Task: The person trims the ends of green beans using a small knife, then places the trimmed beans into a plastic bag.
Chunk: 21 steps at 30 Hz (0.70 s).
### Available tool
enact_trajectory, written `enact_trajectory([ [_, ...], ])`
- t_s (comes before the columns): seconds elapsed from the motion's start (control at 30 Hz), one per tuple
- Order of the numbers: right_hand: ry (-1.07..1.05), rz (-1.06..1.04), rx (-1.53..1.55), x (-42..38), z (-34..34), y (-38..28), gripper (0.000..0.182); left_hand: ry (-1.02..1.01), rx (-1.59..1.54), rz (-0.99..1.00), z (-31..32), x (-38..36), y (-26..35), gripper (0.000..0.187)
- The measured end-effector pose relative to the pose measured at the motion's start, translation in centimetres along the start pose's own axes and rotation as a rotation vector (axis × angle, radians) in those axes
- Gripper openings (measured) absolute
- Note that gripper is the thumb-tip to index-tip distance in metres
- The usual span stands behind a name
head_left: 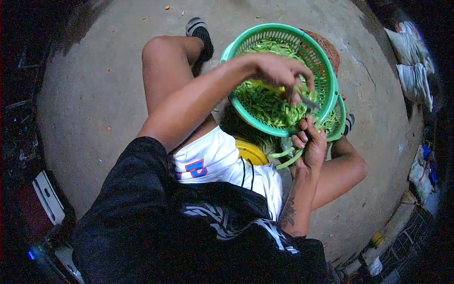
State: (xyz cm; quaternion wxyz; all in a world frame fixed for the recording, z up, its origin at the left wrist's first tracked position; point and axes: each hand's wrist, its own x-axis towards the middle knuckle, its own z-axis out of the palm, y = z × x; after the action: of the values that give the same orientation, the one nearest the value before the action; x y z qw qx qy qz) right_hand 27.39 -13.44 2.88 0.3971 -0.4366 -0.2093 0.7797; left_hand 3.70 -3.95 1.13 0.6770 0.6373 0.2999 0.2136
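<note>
My left hand (281,75) reaches over a green slotted plastic basket (236,40), fingers curled around a knife with a yellow handle. The knife's grey blade (309,103) points toward my right hand and is blurred. Closed around a few long green beans (290,161), my right hand (309,142) is at the basket's near right rim. The bean ends hang out on its left side, and its fingertips are close to the blade. Cut green bean pieces (269,106) fill much of the basket.
A second green basket (341,116) with green pieces sits partly under the first. Behind them is a reddish-brown woven object (326,47). Between my legs shows a yellow round plastic object (250,151). Whitish sacks (414,61) lie along the right side of the concrete floor (99,94).
</note>
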Motion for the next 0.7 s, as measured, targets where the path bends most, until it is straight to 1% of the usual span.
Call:
enact_trajectory([
  [0.03, 0.002, 0.002, -0.002, 0.1, 0.0, 0.0, 0.016, -0.042, -0.023, -0.029, 1.0, 0.1, 0.0, 0.034],
  [0.07, -0.005, 0.0, -0.004, 0.1, 0.1, 0.0, 0.015, -0.155, -0.149, -0.006, 1.4, 0.3, 0.1, 0.036],
  [0.1, -0.011, 0.001, -0.006, 0.0, 0.0, 0.0, 0.015, -0.154, -0.159, -0.006, 1.3, 0.2, -0.2, 0.036],
  [0.17, -0.009, 0.017, 0.0, -0.3, 0.0, -0.1, 0.014, -0.034, -0.168, 0.039, -0.1, -0.4, -0.3, 0.037],
  [0.2, -0.014, 0.024, 0.014, -0.3, 0.0, -0.2, 0.014, 0.03, -0.04, 0.083, -1.3, -0.6, 0.1, 0.038],
  [0.23, -0.021, 0.016, 0.017, -0.2, 0.2, -0.3, 0.014, 0.063, -0.073, 0.063, -1.8, -1.0, 0.4, 0.038],
  [0.3, 0.002, 0.022, 0.039, -0.2, 0.3, -0.1, 0.013, 0.037, -0.078, -0.063, -0.1, -0.9, 0.8, 0.039],
  [0.37, 0.005, 0.004, 0.038, 0.0, 0.4, 0.0, 0.013, -0.084, -0.051, 0.011, 1.8, -0.3, 0.2, 0.039],
  [0.4, 0.009, -0.012, 0.035, 0.0, 0.4, 0.2, 0.013, -0.159, -0.151, 0.038, 1.9, 0.0, 0.0, 0.04],
  [0.43, 0.015, -0.004, 0.031, 0.0, 0.4, 0.2, 0.013, -0.158, -0.161, 0.039, 1.5, -0.1, -0.2, 0.04],
  [0.5, -0.036, 0.017, 0.03, 0.0, 0.7, -0.3, 0.01, -0.053, -0.071, 0.024, -0.2, -0.4, -0.2, 0.039],
  [0.53, -0.071, 0.012, 0.028, 0.1, 0.3, -0.2, 0.015, 0.014, -0.096, 0.06, -0.8, -0.9, -0.1, 0.037],
  [0.57, -0.079, 0.006, 0.032, 0.4, 0.3, -0.4, 0.015, 0.015, -0.085, 0.06, -1.2, -1.1, 0.1, 0.037],
  [0.63, -0.092, 0.018, 0.083, 1.1, 1.0, -1.0, 0.028, 0.098, -0.119, 0.075, -1.7, -1.5, 0.7, 0.037],
  [0.67, -0.11, 0.05, 0.173, 1.2, 1.3, -1.3, 0.039, 0.085, -0.148, -0.001, -2.1, -1.7, 0.9, 0.039],
  [0.7, -0.109, 0.046, 0.173, 1.3, 1.1, -1.4, 0.039, 0.082, -0.146, 0.002, -2.1, -1.8, 1.1, 0.039],
])
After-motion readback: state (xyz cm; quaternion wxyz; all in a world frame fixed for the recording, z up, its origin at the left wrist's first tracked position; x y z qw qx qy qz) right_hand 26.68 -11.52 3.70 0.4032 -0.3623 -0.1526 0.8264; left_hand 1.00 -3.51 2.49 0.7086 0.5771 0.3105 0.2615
